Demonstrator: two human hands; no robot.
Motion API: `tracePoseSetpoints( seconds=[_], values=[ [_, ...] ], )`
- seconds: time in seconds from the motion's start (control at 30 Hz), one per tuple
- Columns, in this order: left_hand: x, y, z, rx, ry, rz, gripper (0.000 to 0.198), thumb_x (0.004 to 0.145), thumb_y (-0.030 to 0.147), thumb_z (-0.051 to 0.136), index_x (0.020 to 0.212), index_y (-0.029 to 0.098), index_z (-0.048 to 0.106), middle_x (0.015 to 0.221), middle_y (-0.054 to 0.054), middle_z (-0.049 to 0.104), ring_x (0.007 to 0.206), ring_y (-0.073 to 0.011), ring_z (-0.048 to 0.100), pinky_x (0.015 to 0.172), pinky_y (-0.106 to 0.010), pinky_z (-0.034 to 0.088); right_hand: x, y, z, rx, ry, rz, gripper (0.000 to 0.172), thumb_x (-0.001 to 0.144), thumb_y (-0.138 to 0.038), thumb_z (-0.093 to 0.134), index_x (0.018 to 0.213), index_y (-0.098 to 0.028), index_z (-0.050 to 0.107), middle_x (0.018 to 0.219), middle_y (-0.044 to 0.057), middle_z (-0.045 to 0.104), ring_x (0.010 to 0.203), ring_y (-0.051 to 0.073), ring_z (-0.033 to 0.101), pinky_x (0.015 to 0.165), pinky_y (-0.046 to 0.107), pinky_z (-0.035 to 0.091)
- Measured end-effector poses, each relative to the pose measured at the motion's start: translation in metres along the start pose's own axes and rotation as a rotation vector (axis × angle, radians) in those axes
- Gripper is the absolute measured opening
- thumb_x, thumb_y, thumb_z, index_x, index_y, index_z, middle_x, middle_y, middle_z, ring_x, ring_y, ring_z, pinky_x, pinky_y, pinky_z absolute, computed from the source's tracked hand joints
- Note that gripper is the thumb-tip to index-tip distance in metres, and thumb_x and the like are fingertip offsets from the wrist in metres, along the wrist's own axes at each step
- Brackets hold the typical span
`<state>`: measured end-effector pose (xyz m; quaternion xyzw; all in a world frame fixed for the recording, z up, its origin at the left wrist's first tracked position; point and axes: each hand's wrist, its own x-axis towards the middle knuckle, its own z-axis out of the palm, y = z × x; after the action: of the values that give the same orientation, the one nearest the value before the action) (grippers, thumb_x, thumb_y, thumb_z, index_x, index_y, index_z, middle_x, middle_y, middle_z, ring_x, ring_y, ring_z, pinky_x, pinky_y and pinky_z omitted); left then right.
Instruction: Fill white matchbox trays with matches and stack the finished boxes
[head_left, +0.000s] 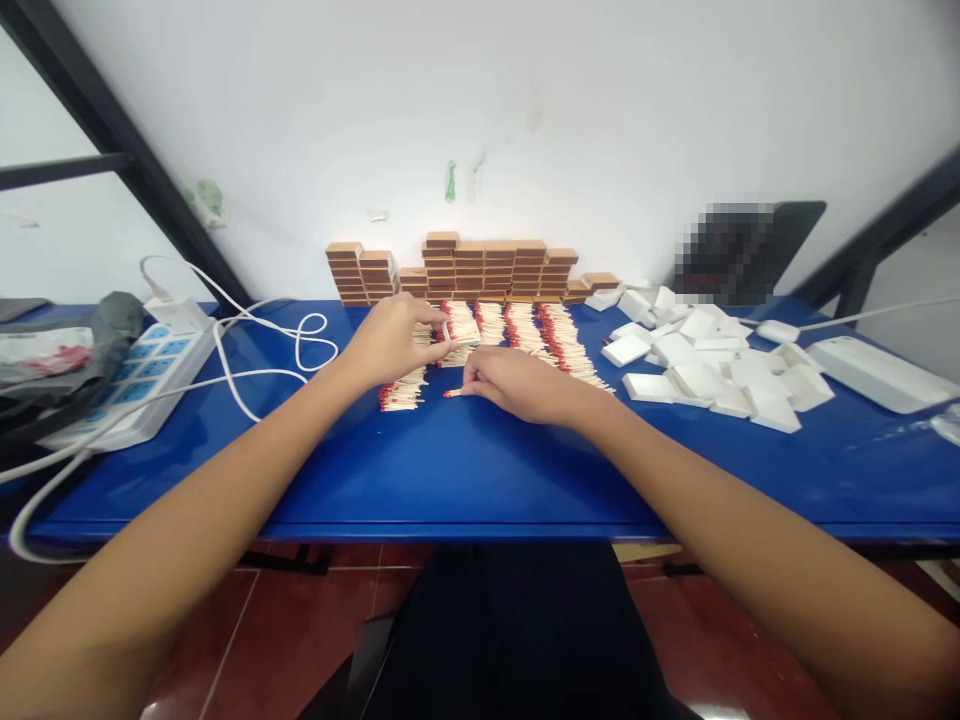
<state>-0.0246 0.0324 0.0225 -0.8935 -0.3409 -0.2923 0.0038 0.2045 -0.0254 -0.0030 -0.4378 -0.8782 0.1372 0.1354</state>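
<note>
My left hand [397, 338] grips a small white matchbox tray [461, 333] between thumb and fingers, with red-tipped matches lying in it. Just to the right and nearer to me, my right hand [517, 382] is closed in a pinch on a match [453, 393], whose red head points left, close above the blue table [450, 470]. Behind and beside both hands lie rows of loose matches [568, 345] with red heads. Part of these rows is hidden by my hands.
Brown matchbox covers [480, 268] stand stacked along the wall. White empty trays [712, 350] are heaped at the right, near a white oblong device [877, 372] and a dark tablet-like object [787, 250]. A power strip [150, 370] with white cables [247, 375] lies at the left.
</note>
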Motion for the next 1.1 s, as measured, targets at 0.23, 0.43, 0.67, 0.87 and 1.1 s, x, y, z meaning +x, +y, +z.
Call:
tracePoseSetpoints(
  seconds=[0.23,0.43,0.67,0.87,1.1],
  values=[
    [0.000,-0.001,0.000,-0.002,-0.003,-0.002,0.024,0.089,0.046,0.077,0.090,0.022,0.082,0.098,-0.007,0.084,0.095,-0.0284,0.076,0.085,-0.039,0.051,-0.001,-0.002,-0.004,0.014,0.004,0.004,0.013,0.106,-0.023,0.061,0.096,-0.019,0.066,0.099,0.008,0.071,0.090,0.022,0.064,0.077,0.031,0.041],
    [0.000,-0.001,-0.001,-0.004,-0.005,-0.007,0.027,0.089,0.047,0.077,0.098,0.022,0.083,0.101,-0.007,0.084,0.097,-0.0283,0.076,0.087,-0.039,0.052,-0.001,-0.004,-0.004,0.056,0.026,-0.001,0.010,0.101,-0.028,0.069,0.101,-0.019,0.064,0.096,0.005,0.070,0.080,0.019,0.058,0.072,0.030,0.038],
    [-0.001,-0.003,0.002,0.003,0.005,-0.006,0.027,0.088,0.047,0.078,0.097,0.022,0.083,0.099,-0.007,0.084,0.095,-0.0288,0.076,0.085,-0.039,0.052,0.000,-0.004,-0.001,0.032,-0.012,0.017,0.012,0.105,-0.023,0.062,0.094,-0.019,0.067,0.092,0.006,0.070,0.082,0.020,0.061,0.074,0.030,0.040],
    [0.000,-0.003,0.001,0.012,-0.006,0.011,0.027,0.091,0.048,0.076,0.090,0.023,0.082,0.099,-0.007,0.084,0.096,-0.0289,0.076,0.086,-0.039,0.052,-0.003,-0.004,-0.008,0.042,-0.028,0.023,0.012,0.105,-0.020,0.059,0.096,-0.019,0.067,0.098,0.008,0.072,0.086,0.021,0.063,0.077,0.031,0.041],
    [-0.001,-0.002,0.000,-0.030,-0.009,0.038,0.031,0.092,0.054,0.076,0.089,0.024,0.083,0.092,-0.006,0.083,0.086,-0.0252,0.074,0.079,-0.036,0.051,-0.003,0.012,-0.034,0.092,0.225,0.040,0.016,0.105,-0.028,0.058,0.094,-0.020,0.063,0.087,0.005,0.068,0.078,0.020,0.058,0.071,0.032,0.038]
  ],
)
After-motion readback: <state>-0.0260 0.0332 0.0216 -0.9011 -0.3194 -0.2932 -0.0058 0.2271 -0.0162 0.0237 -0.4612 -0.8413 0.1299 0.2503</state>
